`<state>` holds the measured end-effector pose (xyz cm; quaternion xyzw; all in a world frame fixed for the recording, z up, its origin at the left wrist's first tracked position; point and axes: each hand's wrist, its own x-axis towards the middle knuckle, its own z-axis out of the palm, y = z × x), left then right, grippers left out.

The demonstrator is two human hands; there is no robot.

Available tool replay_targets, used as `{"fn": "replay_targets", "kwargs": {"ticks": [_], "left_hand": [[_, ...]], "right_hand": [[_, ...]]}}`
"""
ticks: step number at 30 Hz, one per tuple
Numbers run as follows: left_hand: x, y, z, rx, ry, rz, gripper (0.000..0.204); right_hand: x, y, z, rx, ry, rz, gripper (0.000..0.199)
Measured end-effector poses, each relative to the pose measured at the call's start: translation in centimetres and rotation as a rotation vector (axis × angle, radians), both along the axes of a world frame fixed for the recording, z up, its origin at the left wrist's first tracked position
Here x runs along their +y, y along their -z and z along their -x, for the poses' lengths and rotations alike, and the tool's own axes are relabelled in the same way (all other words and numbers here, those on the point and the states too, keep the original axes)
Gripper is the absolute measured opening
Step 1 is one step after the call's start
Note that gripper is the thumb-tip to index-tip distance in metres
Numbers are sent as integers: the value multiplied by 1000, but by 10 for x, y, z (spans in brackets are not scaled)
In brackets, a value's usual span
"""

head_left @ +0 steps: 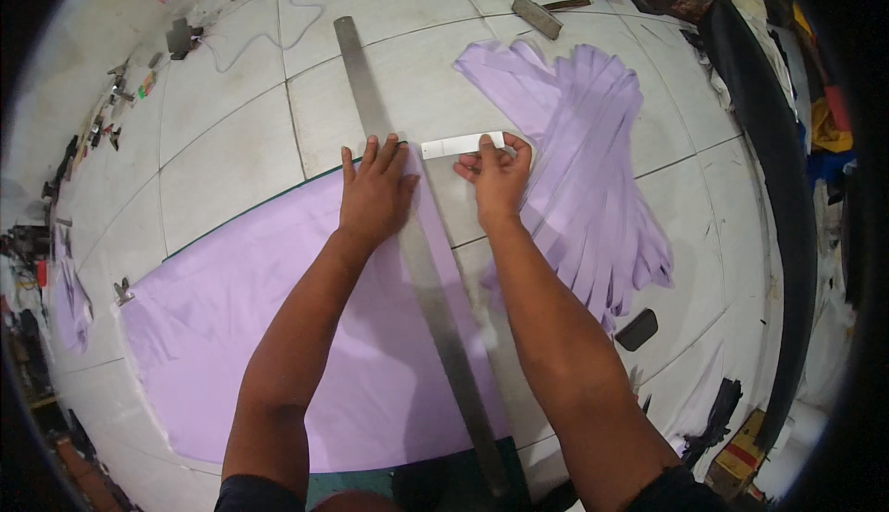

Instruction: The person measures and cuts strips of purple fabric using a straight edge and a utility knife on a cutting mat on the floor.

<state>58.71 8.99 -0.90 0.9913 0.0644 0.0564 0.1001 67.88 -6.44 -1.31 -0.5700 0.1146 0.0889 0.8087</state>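
A large lilac fabric sheet [250,336] lies flat on the white tiled floor. A long steel ruler [407,234] runs diagonally along its right edge. My left hand [375,188] presses flat on the fabric and the ruler, fingers spread. My right hand [497,176] sits just right of the ruler, its fingers pinching a small white strip [460,145] that lies crosswise against the ruler. A pile of cut lilac strips [593,169] fans out to the right of my right hand.
A black phone-like slab [636,330] lies by the strips' lower end. A metal block [537,16] sits at the far end, a cable [250,42] and small tools [179,38] at the far left. Dark cloth piles [769,142] line the right side. A metal clip [121,290] rests at the fabric's left corner.
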Motion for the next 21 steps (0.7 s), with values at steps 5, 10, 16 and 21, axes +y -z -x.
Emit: {"fn": "replay_targets", "kwargs": {"ticks": [5, 10, 16, 21], "left_hand": [[7, 0, -1, 0, 63, -25, 49], [12, 0, 0, 21, 83, 85, 49], [17, -5, 15, -104, -13, 207, 62], [20, -31, 44, 101, 10, 174, 82]], "right_hand": [[2, -1, -1, 1, 15, -4, 37], [3, 0, 1, -8, -4, -7, 37], [2, 9, -1, -49, -61, 7, 37], [9, 4, 2, -46, -100, 189, 38]]}}
